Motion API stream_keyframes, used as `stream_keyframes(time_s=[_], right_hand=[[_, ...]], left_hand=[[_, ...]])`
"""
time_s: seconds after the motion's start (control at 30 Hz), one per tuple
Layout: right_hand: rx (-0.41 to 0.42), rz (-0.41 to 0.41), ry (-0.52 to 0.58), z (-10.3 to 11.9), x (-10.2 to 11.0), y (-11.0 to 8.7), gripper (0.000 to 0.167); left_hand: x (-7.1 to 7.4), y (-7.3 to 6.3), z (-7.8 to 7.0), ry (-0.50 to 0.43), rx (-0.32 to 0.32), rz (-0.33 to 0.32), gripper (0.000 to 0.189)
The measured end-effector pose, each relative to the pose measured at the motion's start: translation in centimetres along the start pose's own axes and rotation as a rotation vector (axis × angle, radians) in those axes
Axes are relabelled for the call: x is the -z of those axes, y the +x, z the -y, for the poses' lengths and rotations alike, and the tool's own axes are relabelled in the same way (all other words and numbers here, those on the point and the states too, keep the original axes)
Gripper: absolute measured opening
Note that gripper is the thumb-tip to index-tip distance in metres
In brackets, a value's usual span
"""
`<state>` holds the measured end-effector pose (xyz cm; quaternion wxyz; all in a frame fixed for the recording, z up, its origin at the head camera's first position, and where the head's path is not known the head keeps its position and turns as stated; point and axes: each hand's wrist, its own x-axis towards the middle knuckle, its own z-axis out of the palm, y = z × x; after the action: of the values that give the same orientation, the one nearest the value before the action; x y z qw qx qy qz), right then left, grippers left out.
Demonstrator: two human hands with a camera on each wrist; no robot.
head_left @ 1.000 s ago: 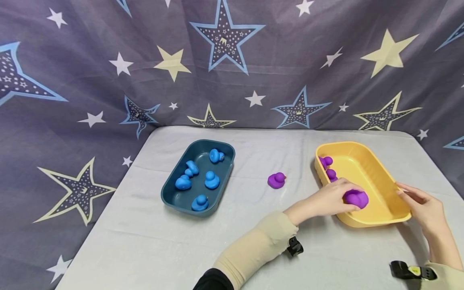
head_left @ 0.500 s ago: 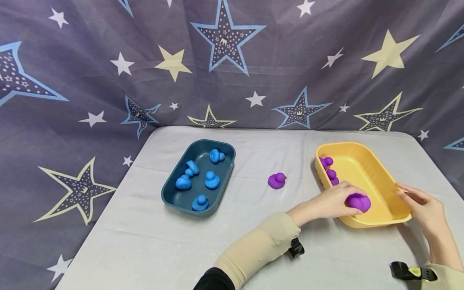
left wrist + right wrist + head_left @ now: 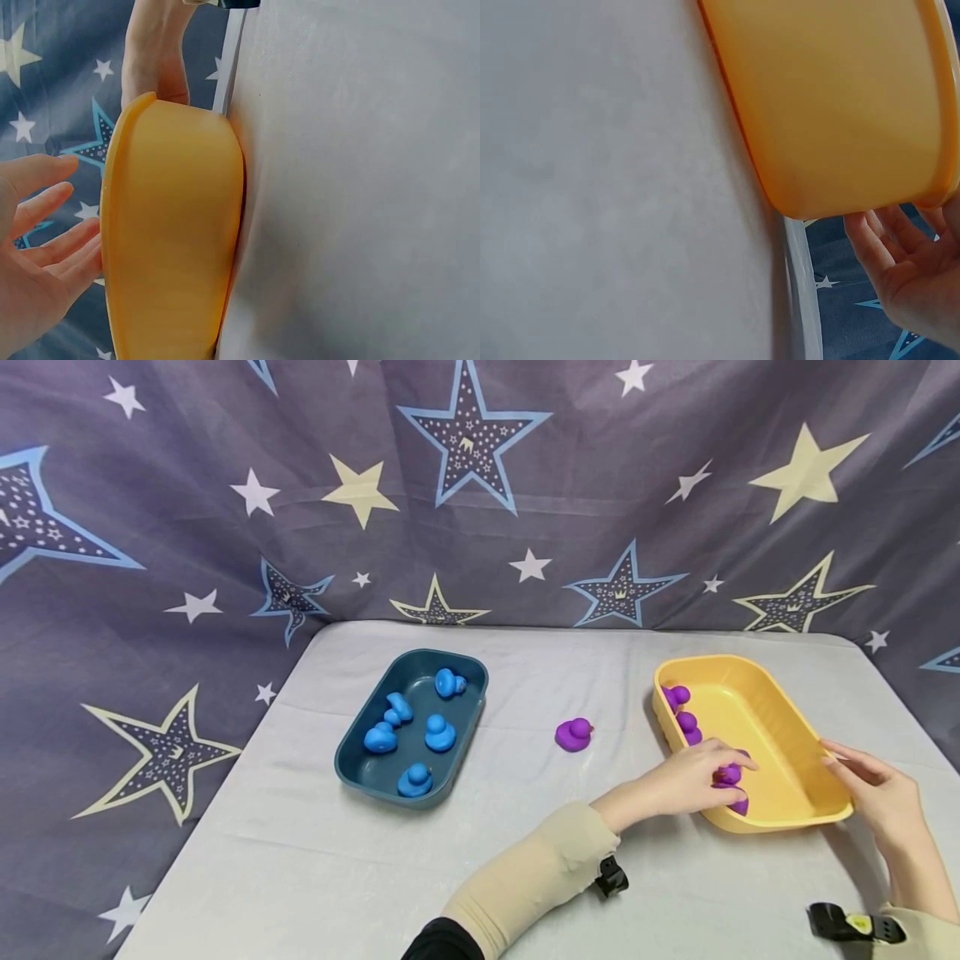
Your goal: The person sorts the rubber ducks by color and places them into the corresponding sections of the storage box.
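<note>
In the head view my left hand [image 3: 693, 779] reaches over the near left side of a yellow tub [image 3: 776, 760]. Its fingers are parted above purple rubber duck pieces [image 3: 730, 774] inside, partly hidden by the hand. The left wrist view shows this hand [image 3: 41, 251] with loose, spread fingers at the tub's rim. My right hand [image 3: 885, 793] pinches the tub's right rim between thumb and fingers; the right wrist view has its fingers [image 3: 877, 247] against the outer wall. More purple ducks [image 3: 686, 722] lie along the tub's left wall.
One purple duck [image 3: 574, 735] stands on the white-covered table [image 3: 525, 860] left of the tub. Farther left sits a dark teal tub [image 3: 468, 752] with several blue ducks [image 3: 439, 733]. A star-patterned curtain [image 3: 480, 560] hangs behind the table.
The left hand's fingers have parted from the purple duck they held, which now lies lower in the yellow tub. The right hand stays on the rim.
</note>
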<state>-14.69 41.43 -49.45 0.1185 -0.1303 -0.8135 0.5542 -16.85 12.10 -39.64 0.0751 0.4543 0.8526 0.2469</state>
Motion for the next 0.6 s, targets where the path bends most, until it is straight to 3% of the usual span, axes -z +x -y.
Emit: stream_keyframes(time_s=[0.3, 0.6], right_hand=[[-0.01, -0.007, 0.014, 0.6, -0.1, -0.3, 0.035], [0.009, 0.039, 0.111, 5.1, -0.6, -2.5, 0.025]], left_hand=[[0.9, -1.3, 0.6, -0.106, 0.003, -0.092, 0.033], [1.5, -2.6, 2.1, -0.134, 0.039, -0.166, 0.031]])
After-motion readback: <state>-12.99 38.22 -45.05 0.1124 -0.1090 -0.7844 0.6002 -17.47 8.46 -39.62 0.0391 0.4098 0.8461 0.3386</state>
